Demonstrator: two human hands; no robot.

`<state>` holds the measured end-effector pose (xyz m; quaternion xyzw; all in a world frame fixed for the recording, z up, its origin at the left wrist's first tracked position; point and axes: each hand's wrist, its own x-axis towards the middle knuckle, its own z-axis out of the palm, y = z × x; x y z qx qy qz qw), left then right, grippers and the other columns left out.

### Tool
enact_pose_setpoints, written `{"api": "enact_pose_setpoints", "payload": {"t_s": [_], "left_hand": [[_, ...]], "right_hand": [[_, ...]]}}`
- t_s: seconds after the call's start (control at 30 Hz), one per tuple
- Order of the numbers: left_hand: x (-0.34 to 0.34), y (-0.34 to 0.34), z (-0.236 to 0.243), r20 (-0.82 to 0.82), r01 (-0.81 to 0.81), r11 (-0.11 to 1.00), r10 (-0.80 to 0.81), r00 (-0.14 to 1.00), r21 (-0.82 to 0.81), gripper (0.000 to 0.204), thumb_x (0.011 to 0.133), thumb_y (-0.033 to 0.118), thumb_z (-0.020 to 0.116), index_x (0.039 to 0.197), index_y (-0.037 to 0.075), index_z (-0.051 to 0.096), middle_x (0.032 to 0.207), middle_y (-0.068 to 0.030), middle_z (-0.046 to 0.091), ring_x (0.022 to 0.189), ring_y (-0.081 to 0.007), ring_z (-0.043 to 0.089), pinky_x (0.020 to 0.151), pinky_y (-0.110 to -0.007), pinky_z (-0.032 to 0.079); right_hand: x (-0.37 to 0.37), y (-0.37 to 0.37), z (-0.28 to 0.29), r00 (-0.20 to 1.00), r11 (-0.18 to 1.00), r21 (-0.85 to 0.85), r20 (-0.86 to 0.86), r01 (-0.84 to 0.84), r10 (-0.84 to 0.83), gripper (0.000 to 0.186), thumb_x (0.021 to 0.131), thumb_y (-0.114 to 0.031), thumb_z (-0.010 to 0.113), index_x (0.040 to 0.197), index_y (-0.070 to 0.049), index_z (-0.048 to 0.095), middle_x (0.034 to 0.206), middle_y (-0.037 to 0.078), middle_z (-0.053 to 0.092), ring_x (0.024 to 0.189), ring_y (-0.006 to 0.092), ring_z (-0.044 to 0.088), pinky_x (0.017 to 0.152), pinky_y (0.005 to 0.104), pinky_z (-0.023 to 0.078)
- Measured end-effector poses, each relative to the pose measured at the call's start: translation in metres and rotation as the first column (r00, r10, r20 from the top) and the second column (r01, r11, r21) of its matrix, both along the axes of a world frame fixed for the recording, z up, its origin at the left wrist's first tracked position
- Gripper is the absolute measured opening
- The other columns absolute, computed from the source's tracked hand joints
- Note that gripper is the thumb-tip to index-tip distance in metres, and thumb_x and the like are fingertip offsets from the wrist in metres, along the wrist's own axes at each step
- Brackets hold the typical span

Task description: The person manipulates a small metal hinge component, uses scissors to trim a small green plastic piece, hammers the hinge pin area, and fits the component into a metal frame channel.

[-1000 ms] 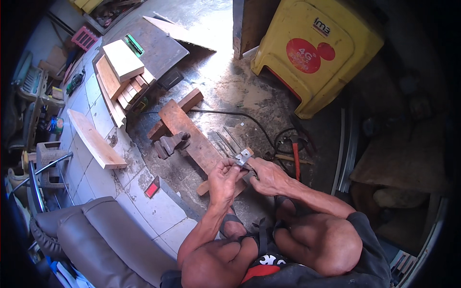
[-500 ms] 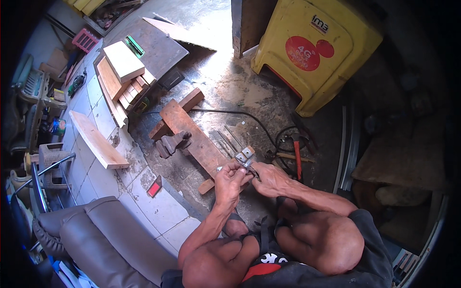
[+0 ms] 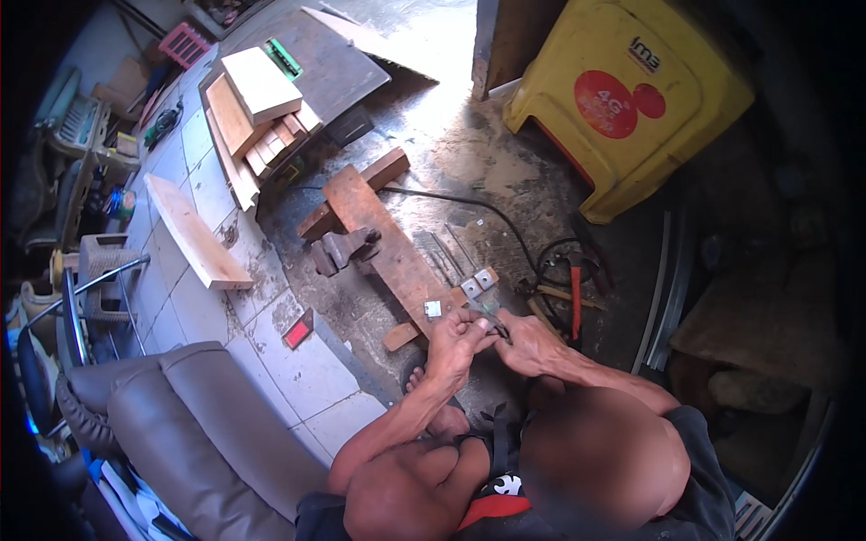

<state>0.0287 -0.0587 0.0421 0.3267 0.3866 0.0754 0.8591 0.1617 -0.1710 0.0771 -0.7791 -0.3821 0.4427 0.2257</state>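
My left hand (image 3: 456, 347) pinches a small metal piece (image 3: 480, 311) near the lower end of a rusty-brown wooden beam (image 3: 383, 239). My right hand (image 3: 528, 347) is closed round a dark-handled metal tool (image 3: 498, 329) against that piece; fingers partly hide both, so their exact shapes are unclear. Just beyond lie two small square plates with holes (image 3: 478, 281) on a wooden block, beside thin metal rods (image 3: 451, 248). A small silver square (image 3: 433, 308) rests on the beam, which carries a dark vise (image 3: 338, 252) on its left side.
Stacked boards (image 3: 253, 90) lie on a grey panel (image 3: 347, 72); another plank (image 3: 194, 230) is on the tiles. A yellow plastic stool (image 3: 631, 162), cable (image 3: 487, 210) and orange-handled hammer (image 3: 575, 302) are right. A brown cushioned seat (image 3: 207, 424) is lower left, shelving (image 3: 740, 334) far right.
The view has shifted, moving the scene rightward and up in the picture. Both hands have drawn slightly away from the plates on the block, showing more of the metal between my fingers.
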Motion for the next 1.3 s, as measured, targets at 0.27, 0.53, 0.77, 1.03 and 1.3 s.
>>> {"api": "enact_pose_setpoints", "payload": {"t_s": [0.27, 0.53, 0.77, 1.03, 1.3], "left_hand": [[-0.026, 0.045, 0.011, -0.281, 0.056, 0.838, 0.118, 0.953, 0.543, 0.018, 0.096, 0.006, 0.066, 0.111, -0.005, 0.066, 0.095, -0.0124, 0.071, 0.082, -0.0164, 0.070, 0.073, -0.028, 0.061], [-0.041, 0.066, -0.024, -0.342, 0.043, 0.776, 0.227, 0.912, 0.629, 0.017, 0.095, 0.006, 0.067, 0.108, -0.005, 0.069, 0.090, -0.0083, 0.070, 0.073, -0.0107, 0.066, 0.063, -0.024, 0.056], [-0.025, 0.063, -0.005, -0.342, 0.231, 0.336, 0.323, 0.882, 0.913, 0.023, 0.089, 0.007, 0.069, 0.111, 0.000, 0.071, 0.103, -0.0154, 0.065, 0.076, -0.0234, 0.066, 0.071, -0.036, 0.054], [-0.033, 0.059, -0.003, -0.393, 0.405, -0.056, 0.153, 0.907, 0.913, 0.020, 0.086, 0.004, 0.071, 0.105, 0.003, 0.072, 0.108, -0.0173, 0.062, 0.088, -0.0292, 0.064, 0.075, -0.038, 0.053], [-0.001, 0.068, 0.008, -0.034, -0.167, 0.979, 0.172, 0.985, 0.117, 0.024, 0.093, 0.001, 0.067, 0.112, -0.002, 0.051, 0.095, -0.0141, 0.068, 0.080, -0.0208, 0.071, 0.071, -0.030, 0.061]], "right_hand": [[0.022, -0.015, -0.007, 0.992, 0.991, -0.057, -0.007, 0.123, -0.124, 0.039, 0.084, -0.021, 0.061, 0.115, 0.002, 0.054, 0.110, 0.031, 0.060, 0.109, 0.0486, 0.058, 0.094, 0.0527, 0.045], [0.027, -0.020, -0.026, 0.999, 0.997, -0.066, 0.028, 0.042, -0.041, 0.042, 0.085, -0.019, 0.061, 0.122, 0.000, 0.054, 0.112, 0.030, 0.059, 0.110, 0.0478, 0.058, 0.096, 0.0512, 0.046], [0.029, -0.015, -0.019, 0.999, 0.996, -0.082, 0.037, 0.029, -0.026, 0.044, 0.085, -0.019, 0.061, 0.123, 0.001, 0.053, 0.112, 0.029, 0.060, 0.111, 0.0466, 0.058, 0.098, 0.0505, 0.046], [0.024, -0.016, -0.017, 1.000, 0.997, -0.071, 0.018, 0.020, -0.019, 0.042, 0.084, -0.019, 0.061, 0.121, 0.001, 0.055, 0.111, 0.029, 0.060, 0.106, 0.0466, 0.059, 0.095, 0.0506, 0.046], [0.019, 0.002, 0.005, 0.990, 0.998, -0.058, -0.137, 0.028, -0.036, 0.039, 0.086, -0.022, 0.057, 0.116, 0.002, 0.058, 0.105, 0.032, 0.064, 0.103, 0.0492, 0.061, 0.090, 0.0514, 0.048]]}}
